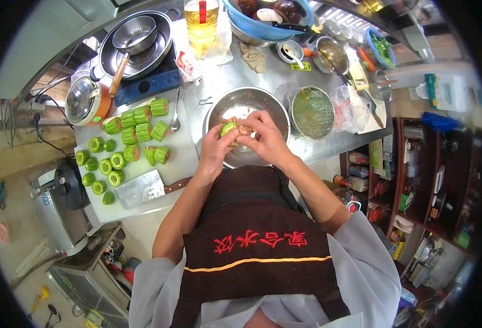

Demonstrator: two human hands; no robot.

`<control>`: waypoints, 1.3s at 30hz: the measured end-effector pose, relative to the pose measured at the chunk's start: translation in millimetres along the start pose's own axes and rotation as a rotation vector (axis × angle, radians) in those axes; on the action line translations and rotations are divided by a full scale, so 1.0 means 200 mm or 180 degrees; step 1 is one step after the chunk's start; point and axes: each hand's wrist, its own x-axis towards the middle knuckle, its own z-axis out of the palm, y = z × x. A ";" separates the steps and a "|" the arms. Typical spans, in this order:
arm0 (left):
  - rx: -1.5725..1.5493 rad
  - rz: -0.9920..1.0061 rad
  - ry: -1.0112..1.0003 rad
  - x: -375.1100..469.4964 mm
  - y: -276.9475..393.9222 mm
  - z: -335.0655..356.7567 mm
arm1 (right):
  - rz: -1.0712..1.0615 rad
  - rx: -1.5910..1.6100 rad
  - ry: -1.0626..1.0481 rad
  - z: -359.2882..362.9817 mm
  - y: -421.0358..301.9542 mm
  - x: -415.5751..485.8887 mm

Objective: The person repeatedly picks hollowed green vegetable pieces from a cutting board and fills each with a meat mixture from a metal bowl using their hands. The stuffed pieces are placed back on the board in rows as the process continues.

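Over a stainless steel bowl [280, 106], my left hand [217, 147] holds a piece of green ridged gourd [227, 128]. My right hand [265, 137] presses minced meat [245, 129] at the gourd's opening with thumb and fingers. To the left, a white cutting board [150, 207] carries several gourd sections filled with meat [143, 132]. Nearer its left edge lie several hollow gourd rings [118, 160] and cut gourd ends [109, 198]. A cleaver [142, 189] with a wooden handle rests flat in front of them, its handle towards my left forearm.
Right of the bowl stands a pot of green liquid [313, 112], beside a clear plastic bag [349, 108]. A metal spoon [175, 123] lies on the board's far right. Behind are pans on a stove [142, 88], an oil jug [201, 28] and a blue basket [261, 28].
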 end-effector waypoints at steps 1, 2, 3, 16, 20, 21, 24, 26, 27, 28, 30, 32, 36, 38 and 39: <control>0.0067 0.0063 -0.0084 0.00 0.00 0.00 | -0.0183 -0.0106 -0.0003 0.01 0.00 0.00; 0.0134 0.0122 -0.0160 0.00 0.01 -0.01 | -0.0281 -0.0096 -0.0010 0.01 0.01 0.00; 0.0079 0.0134 -0.0180 -0.01 0.01 -0.01 | -0.0355 -0.0051 -0.0048 0.02 0.02 0.01; 0.0553 0.0357 -0.0270 -0.03 0.00 -0.04 | -0.0178 -0.0150 0.0160 0.00 0.06 -0.01; 0.0197 0.0023 -0.0081 -0.03 0.02 -0.06 | 0.0718 0.1234 0.0109 0.03 0.09 -0.01; 0.0130 -0.0010 -0.0132 -0.03 0.02 -0.06 | 0.0646 0.1300 0.0079 0.04 0.10 -0.01; -0.0173 -0.0061 -0.0423 -0.04 0.04 -0.07 | -0.0059 0.0520 0.0005 0.04 0.08 -0.03; -0.0460 -0.0102 -0.0653 -0.05 0.04 -0.09 | -0.0393 0.0038 -0.0007 0.04 0.07 -0.04; -0.0475 -0.0094 -0.0656 -0.05 0.04 -0.09 | -0.0412 -0.0027 0.0003 0.04 0.06 -0.04; -0.0442 -0.0148 -0.0559 -0.05 0.04 -0.08 | -0.0420 -0.0098 0.0023 0.04 0.05 -0.04; -0.0364 -0.0226 -0.0416 -0.06 0.02 -0.07 | -0.0417 -0.0055 0.0020 0.06 0.04 -0.05; -0.0279 -0.0182 -0.0414 -0.06 0.01 -0.06 | -0.0443 -0.0094 0.0048 0.06 0.03 -0.05; -0.0387 -0.0092 -0.0293 -0.08 -0.04 -0.06 | -0.0462 -0.0252 0.0003 0.06 0.02 -0.08; -0.0353 -0.0105 -0.0126 -0.09 -0.07 -0.05 | -0.0496 -0.0388 0.0068 0.06 0.02 -0.10; -0.0244 -0.0031 -0.0096 -0.11 -0.09 -0.05 | -0.0527 -0.0481 0.0181 0.07 0.02 -0.12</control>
